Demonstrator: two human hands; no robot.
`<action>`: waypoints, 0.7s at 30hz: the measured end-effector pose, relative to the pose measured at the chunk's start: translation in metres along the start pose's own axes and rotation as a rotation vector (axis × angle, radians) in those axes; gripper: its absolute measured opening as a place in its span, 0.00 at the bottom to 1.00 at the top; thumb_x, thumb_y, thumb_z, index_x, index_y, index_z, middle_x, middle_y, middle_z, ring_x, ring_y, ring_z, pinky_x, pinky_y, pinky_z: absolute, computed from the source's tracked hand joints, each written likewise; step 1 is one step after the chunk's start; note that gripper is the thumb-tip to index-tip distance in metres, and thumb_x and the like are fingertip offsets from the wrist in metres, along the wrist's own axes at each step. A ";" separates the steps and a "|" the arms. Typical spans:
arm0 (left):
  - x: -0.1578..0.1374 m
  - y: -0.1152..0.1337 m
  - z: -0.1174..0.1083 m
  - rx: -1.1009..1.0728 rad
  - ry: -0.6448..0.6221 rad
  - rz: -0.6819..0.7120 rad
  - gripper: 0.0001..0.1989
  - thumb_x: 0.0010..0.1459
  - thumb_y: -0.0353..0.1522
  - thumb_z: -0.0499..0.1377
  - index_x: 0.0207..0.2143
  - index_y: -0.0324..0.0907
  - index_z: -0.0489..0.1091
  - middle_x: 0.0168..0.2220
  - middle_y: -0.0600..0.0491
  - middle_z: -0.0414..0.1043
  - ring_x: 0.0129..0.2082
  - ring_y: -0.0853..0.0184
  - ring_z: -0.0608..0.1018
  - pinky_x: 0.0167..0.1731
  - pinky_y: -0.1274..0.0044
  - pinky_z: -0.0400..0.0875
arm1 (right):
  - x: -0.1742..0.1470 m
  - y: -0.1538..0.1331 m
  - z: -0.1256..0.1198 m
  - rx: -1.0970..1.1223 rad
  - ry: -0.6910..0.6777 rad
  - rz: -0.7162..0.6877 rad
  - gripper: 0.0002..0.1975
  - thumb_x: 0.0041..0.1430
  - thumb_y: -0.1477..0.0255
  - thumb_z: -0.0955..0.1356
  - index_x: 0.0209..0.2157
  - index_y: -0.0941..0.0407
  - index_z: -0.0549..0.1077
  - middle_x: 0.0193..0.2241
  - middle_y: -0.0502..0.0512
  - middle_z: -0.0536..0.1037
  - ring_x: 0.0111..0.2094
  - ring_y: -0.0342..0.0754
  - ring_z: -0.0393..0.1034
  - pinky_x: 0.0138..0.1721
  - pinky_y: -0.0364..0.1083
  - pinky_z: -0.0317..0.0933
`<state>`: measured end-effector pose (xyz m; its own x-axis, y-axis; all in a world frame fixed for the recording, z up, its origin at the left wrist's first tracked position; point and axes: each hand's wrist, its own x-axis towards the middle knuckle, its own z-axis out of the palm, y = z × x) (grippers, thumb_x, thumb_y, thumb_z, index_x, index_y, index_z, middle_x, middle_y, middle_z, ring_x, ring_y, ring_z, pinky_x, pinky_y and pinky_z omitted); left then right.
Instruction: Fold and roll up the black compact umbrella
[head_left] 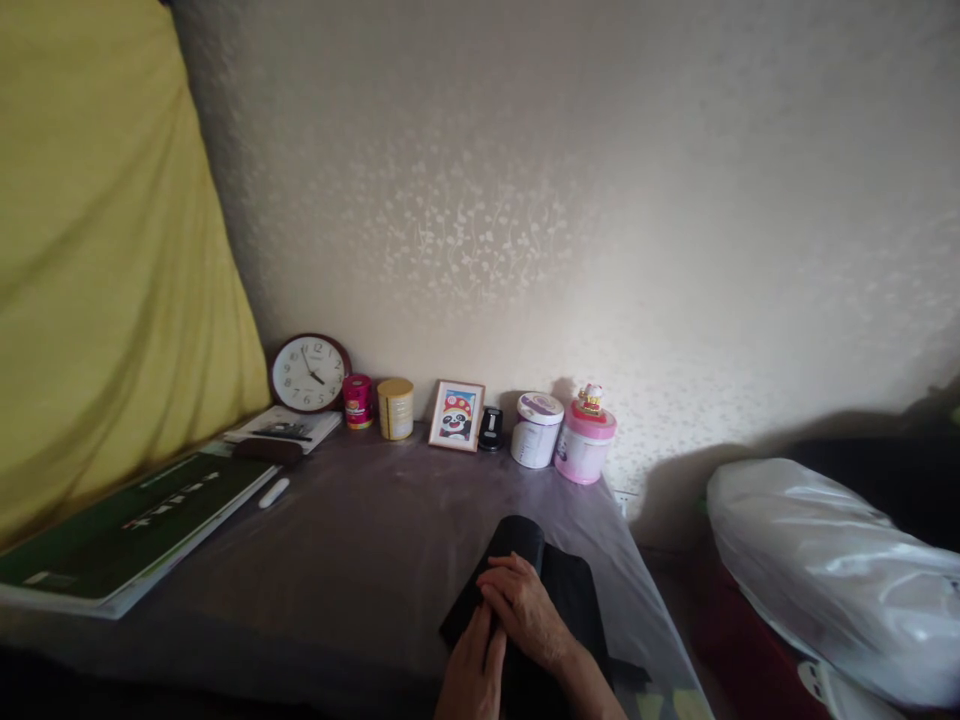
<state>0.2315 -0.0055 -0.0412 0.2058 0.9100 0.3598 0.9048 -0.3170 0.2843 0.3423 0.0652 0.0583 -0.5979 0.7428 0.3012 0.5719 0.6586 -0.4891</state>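
A black, soft-looking folded article [517, 537] lies near the front right of the table, one part rolled or folded over a flatter part [574, 590]. What exactly it is, I cannot tell. My left hand [474, 660] rests on it with the fingers stretched forward. Across its fingertips lies my right hand [529, 610], palm down, fingers slightly bent and pointing left. Both hands touch the black article from above, and neither visibly wraps round it. The undersides of the fingers are hidden. A dark strap-like piece [628, 672] sticks out to the right.
Along the wall stand a clock [311, 373], a pink can [358, 402], a yellow tin [395, 409], a framed panda picture [457, 416], a black stapler-like object [491, 429] and two tubs [536, 432]. A green book [150, 520] lies left. Plastic-wrapped bundle [832, 570] sits right.
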 end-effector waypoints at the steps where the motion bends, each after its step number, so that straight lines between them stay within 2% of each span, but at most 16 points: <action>1: 0.000 0.000 0.003 0.008 0.013 -0.002 0.31 0.49 0.16 0.46 0.56 0.40 0.59 0.59 0.43 0.58 0.60 0.60 0.61 0.55 0.70 0.63 | 0.004 0.003 0.000 -0.027 -0.006 0.002 0.16 0.65 0.69 0.57 0.40 0.51 0.75 0.38 0.51 0.79 0.52 0.48 0.63 0.59 0.53 0.45; 6: 0.001 0.002 0.011 -0.019 0.000 -0.031 0.28 0.54 0.17 0.43 0.56 0.42 0.59 0.60 0.43 0.58 0.60 0.59 0.60 0.55 0.69 0.63 | 0.024 0.021 -0.003 -0.132 -0.002 0.069 0.17 0.65 0.70 0.56 0.37 0.51 0.75 0.39 0.50 0.79 0.53 0.47 0.62 0.59 0.54 0.42; 10: 0.004 0.006 0.002 -0.092 -0.127 -0.107 0.31 0.52 0.16 0.41 0.59 0.38 0.54 0.61 0.42 0.53 0.61 0.62 0.57 0.56 0.71 0.59 | 0.038 0.036 -0.004 -0.181 0.023 0.150 0.17 0.64 0.71 0.57 0.34 0.51 0.76 0.37 0.51 0.79 0.52 0.48 0.63 0.58 0.54 0.42; 13: 0.008 0.010 -0.011 -0.138 -0.233 -0.174 0.34 0.48 0.16 0.42 0.60 0.35 0.50 0.62 0.40 0.49 0.61 0.62 0.57 0.57 0.72 0.57 | 0.045 0.048 -0.003 -0.206 0.069 0.170 0.18 0.64 0.72 0.55 0.35 0.52 0.76 0.40 0.52 0.78 0.53 0.49 0.62 0.56 0.53 0.47; 17: 0.011 0.015 -0.030 -0.181 -0.321 -0.202 0.42 0.39 0.15 0.45 0.61 0.34 0.46 0.63 0.41 0.44 0.62 0.61 0.53 0.59 0.72 0.54 | 0.045 0.066 -0.005 -0.219 0.210 0.296 0.16 0.62 0.71 0.56 0.43 0.55 0.73 0.46 0.57 0.75 0.50 0.49 0.66 0.52 0.50 0.55; 21: 0.012 0.021 -0.044 -0.207 -0.400 -0.211 0.45 0.37 0.16 0.47 0.62 0.34 0.41 0.65 0.42 0.38 0.64 0.60 0.49 0.60 0.71 0.51 | 0.017 0.083 -0.019 -0.203 0.419 0.485 0.18 0.60 0.68 0.57 0.44 0.58 0.71 0.44 0.61 0.76 0.47 0.51 0.69 0.49 0.49 0.60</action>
<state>0.2367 -0.0129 0.0087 0.1896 0.9784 -0.0818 0.8575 -0.1244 0.4992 0.3902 0.1350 0.0380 -0.0015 0.9172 0.3985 0.8395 0.2177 -0.4979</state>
